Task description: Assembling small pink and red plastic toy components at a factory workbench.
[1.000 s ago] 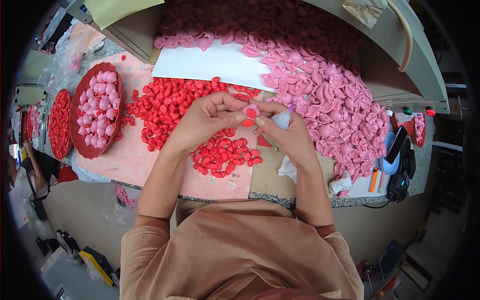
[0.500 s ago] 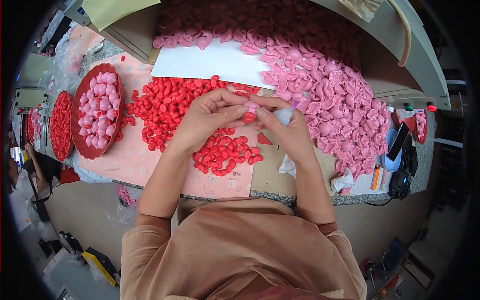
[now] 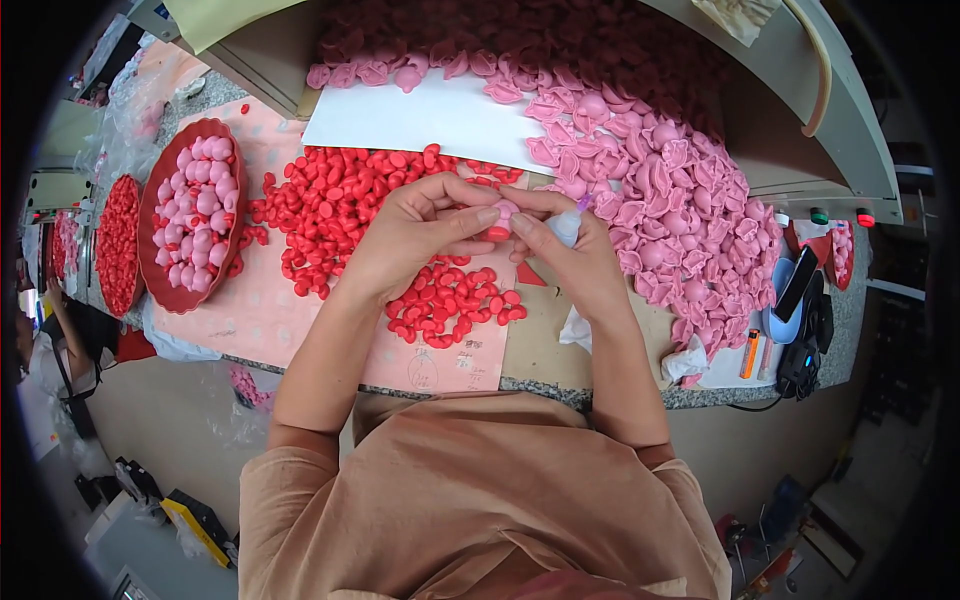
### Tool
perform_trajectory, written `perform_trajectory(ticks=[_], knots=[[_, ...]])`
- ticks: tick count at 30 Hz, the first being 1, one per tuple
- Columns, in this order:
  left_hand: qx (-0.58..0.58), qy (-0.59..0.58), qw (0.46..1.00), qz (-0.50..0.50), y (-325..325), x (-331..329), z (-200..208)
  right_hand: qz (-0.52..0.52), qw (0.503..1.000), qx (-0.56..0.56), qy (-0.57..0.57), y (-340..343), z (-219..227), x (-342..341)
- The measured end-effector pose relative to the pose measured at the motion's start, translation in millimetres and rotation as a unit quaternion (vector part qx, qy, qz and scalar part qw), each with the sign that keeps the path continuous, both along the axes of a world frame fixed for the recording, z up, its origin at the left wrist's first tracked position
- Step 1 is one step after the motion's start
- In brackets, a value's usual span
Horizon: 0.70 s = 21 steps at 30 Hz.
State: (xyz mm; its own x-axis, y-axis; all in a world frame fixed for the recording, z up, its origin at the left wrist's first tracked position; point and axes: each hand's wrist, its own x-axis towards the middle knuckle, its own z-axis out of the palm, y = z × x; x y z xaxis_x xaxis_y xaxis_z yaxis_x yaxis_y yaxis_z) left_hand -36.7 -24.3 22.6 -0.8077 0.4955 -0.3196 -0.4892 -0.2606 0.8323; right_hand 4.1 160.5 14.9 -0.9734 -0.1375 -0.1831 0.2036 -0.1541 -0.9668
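My left hand (image 3: 425,228) is closed, its thumb and fingertips pinching a small pink-and-red piece (image 3: 500,218). The piece has a pink upper part and a red underside. From the other side my right hand (image 3: 580,265) touches it with thumb and forefinger. That same right hand also grips a small translucent squeeze bottle (image 3: 566,229) with a purple tip, held against the palm. Loose red bean-shaped pieces (image 3: 335,205) lie in a heap under and left of my hands, with a smaller red group (image 3: 450,305) in front.
Pink petal-shaped pieces (image 3: 680,225) are heaped at right and inside the shelf unit (image 3: 800,130). On the left stand a red scalloped tray (image 3: 160,270) of joined pieces and a tray of red pieces (image 3: 120,245). A phone (image 3: 796,282) and an orange marker (image 3: 749,355) lie at right.
Both hands stay almost in place, still pinching the piece. The squeeze bottle has tilted slightly in my right hand.
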Motion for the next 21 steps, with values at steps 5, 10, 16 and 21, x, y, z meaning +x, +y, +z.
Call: perform_trajectory(ticks=[5, 10, 16, 21], knots=[[0.005, 0.013, 1.000, -0.006, -0.6, 0.0, -3.6, 0.008, 1.000, 0.000, -0.010, 2.3, 0.0, -0.1], [-0.002, 0.034, 0.999, -0.004, -0.9, 0.7, -3.4, 0.012, 0.999, -0.023, -0.030, 1.9, -1.3, -0.7], [-0.003, 0.034, 0.999, -0.014, -0.9, 0.6, -5.5, 0.012, 0.998, -0.049, -0.040, 1.9, -7.4, -1.5], [0.017, 0.029, 0.999, -0.019, -0.2, 0.4, -3.7, 0.011, 0.997, -0.059, -0.041, 2.2, -7.1, -1.5]])
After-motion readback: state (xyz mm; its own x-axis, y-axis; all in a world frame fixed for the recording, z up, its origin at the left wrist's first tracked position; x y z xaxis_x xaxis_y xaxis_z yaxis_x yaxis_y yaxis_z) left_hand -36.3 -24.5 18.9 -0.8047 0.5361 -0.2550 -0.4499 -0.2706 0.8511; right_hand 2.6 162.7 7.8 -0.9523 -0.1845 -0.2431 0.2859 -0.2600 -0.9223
